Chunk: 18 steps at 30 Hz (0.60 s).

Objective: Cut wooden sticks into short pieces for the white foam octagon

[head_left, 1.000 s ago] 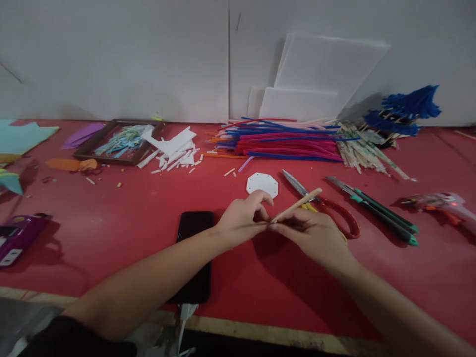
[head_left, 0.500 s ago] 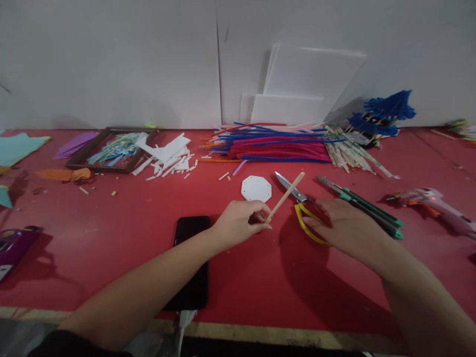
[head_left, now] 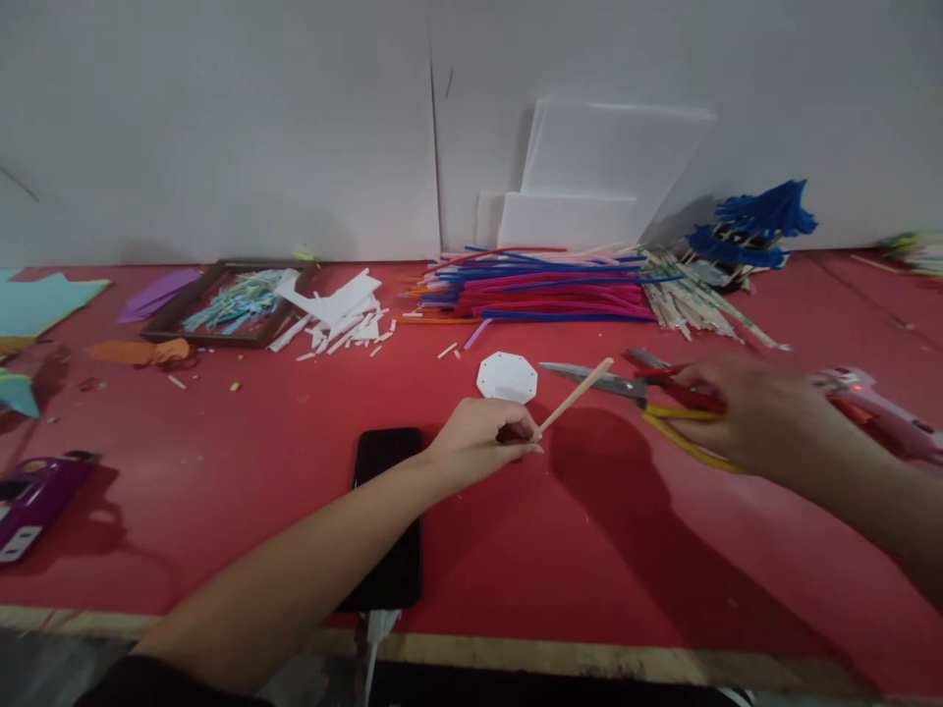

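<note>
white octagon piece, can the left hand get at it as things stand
Probably yes: the white octagon piece lies just beyond the left hand, with nothing visible between them, though that hand is holding a wooden stick.

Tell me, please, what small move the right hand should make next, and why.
Probably bring the scissors closer to the stick: the right hand holds them by the handles, tips pointing leftward, while the left hand pinches the stick near one end, leaving its other end sticking out.

Open table lies right of the phone. Farther back, the stick and scissors obstruct passage.
</note>
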Motion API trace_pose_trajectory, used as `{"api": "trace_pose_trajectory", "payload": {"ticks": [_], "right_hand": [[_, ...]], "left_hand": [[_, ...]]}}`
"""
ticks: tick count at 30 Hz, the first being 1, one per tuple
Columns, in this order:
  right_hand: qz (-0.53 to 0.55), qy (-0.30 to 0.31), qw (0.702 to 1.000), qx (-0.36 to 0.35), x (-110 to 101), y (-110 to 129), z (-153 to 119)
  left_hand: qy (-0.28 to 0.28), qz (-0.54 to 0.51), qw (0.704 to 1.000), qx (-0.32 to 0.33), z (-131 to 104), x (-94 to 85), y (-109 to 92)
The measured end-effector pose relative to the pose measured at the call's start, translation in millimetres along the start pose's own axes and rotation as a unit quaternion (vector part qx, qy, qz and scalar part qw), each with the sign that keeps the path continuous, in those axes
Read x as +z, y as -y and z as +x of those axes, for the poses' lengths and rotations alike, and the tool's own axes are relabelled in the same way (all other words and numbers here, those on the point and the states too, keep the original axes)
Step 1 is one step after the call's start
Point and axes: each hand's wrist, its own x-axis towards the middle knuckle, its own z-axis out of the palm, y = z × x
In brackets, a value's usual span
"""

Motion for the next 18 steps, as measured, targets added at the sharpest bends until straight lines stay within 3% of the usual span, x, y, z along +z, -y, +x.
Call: {"api": "trace_pose_trajectory", "payload": {"ticks": [5,10,13,18], "right_hand": [[-0.051,0.023,0.996,-0.069,-22.7,-7.8,-24.9],[-0.033,0.003,0.986,-0.163,-19.1,-2.2,-42.4],[-0.008,-0.005,0.987,-0.162,-10.1,3.7,-45.8],[-0.018,0.034,0.989,-0.145,-1.2,7.0,-46.4]], "left_hand": [[0.002,0.008,1.0,0.021,1.5,-1.2,-1.8],[0.014,-0.006,1.0,0.01,1.2,-2.1,-3.6],[0.013,0.013,1.0,0.009,0.8,-2.8,-4.6],[0.013,0.046,0.999,0.018,1.1,-3.9,-5.1]]}}
